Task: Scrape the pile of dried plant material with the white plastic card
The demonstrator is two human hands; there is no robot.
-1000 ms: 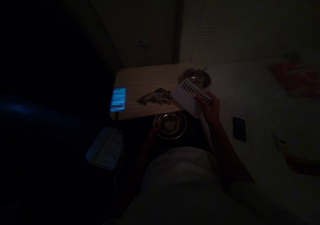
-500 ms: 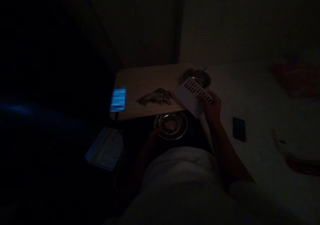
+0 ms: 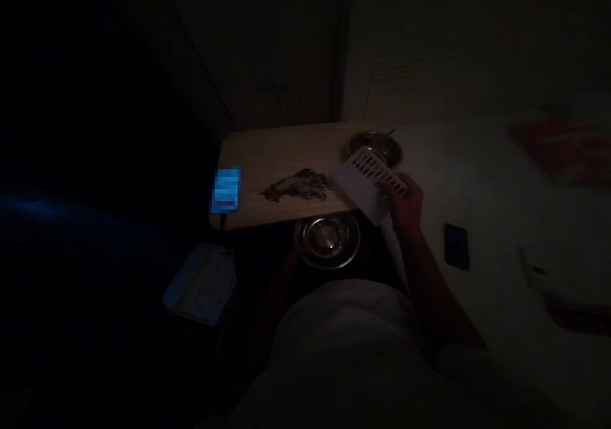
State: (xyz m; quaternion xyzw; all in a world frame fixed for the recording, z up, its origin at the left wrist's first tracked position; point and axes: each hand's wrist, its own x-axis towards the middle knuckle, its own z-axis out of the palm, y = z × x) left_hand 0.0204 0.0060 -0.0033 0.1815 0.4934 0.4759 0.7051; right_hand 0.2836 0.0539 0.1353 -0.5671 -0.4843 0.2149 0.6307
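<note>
The room is very dark. My right hand [image 3: 405, 203] grips a white plastic piece [image 3: 360, 190] with a row of slots along one side, held tilted over the right end of the wooden table. Left of it, a loose pile of small dark bits [image 3: 300, 186], perhaps seeds or dried herbs, lies on the tabletop. Below the table's front edge, my left hand [image 3: 299, 252] has its fingers at the left rim of a shiny metal bowl [image 3: 353, 251], which has some dark bits inside. Most of that hand is lost in shadow.
A second metal bowl [image 3: 389, 152] with a handle sticking out stands at the back right of the table [image 3: 267, 146]. A lit, blurred-out screen [image 3: 226, 189] is at its left end. A dark phone [image 3: 457, 246] rests on the pale surface at right, with a red bag [image 3: 563, 149] farther back.
The lower metal bowl has shifted very slightly to the right. My right hand and the white slotted piece stay in place.
</note>
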